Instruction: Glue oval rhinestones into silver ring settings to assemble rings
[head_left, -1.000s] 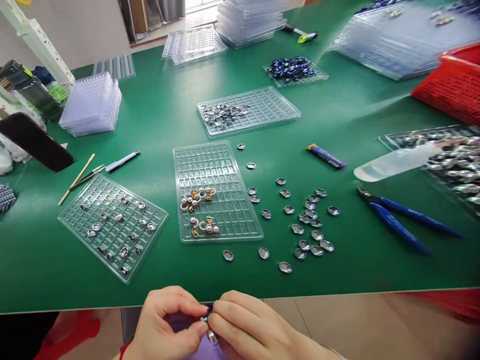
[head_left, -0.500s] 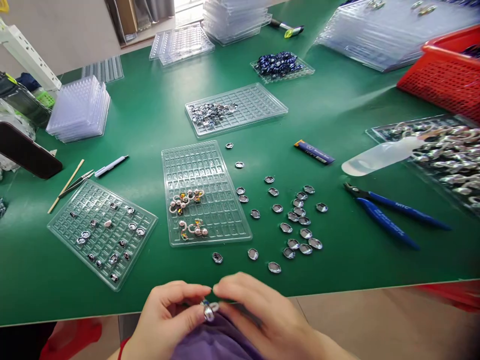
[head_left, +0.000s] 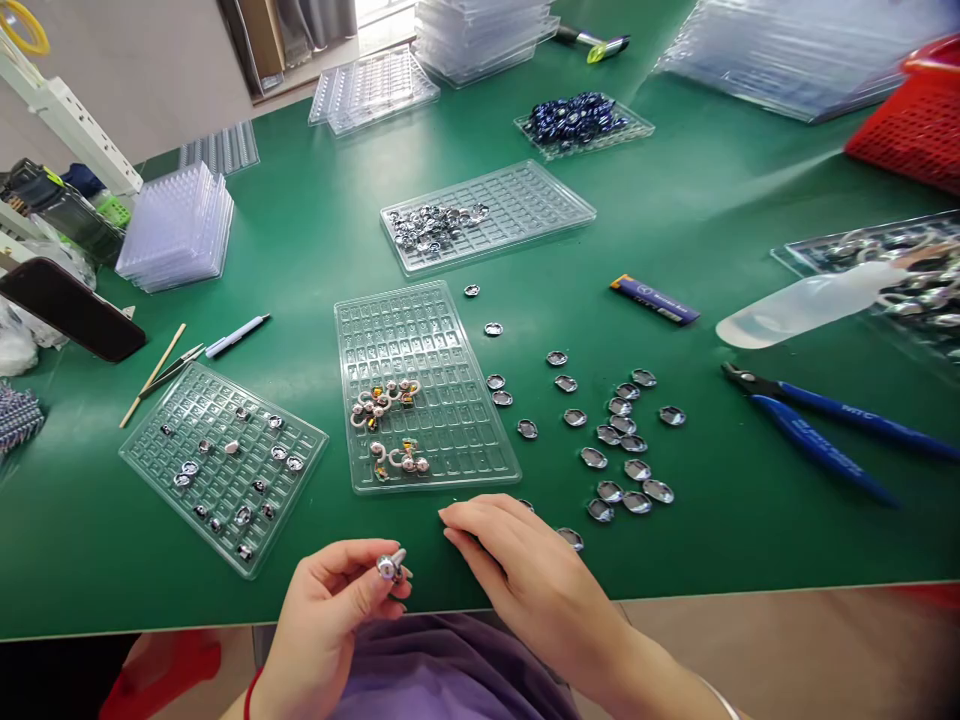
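Between thumb and fingers, my left hand pinches a small shiny silver piece of jewellery with a rounded ball and a pale curved band. My right hand reaches over the table's front part, fingertips pressed together low at the green surface. Whatever those fingertips hold, if anything, is hidden. Beyond it lie several loose oval faceted gems, some partly covered by the hand. A clear compartment tray behind the hands carries several ball-ended ring pieces. On the left, another clear tray holds scattered small gems.
Blue-handled cutters and a milky spatula-like tool lie right, near a blue tube. Tweezers, a stick and a pen lie left. A tray of silver gems and dark blue pieces stand farther back.
My right hand has moved away from the silver piece, forward onto the table, covering the gem that lay there. My left hand keeps the piece, slightly left and higher. The view has shifted.
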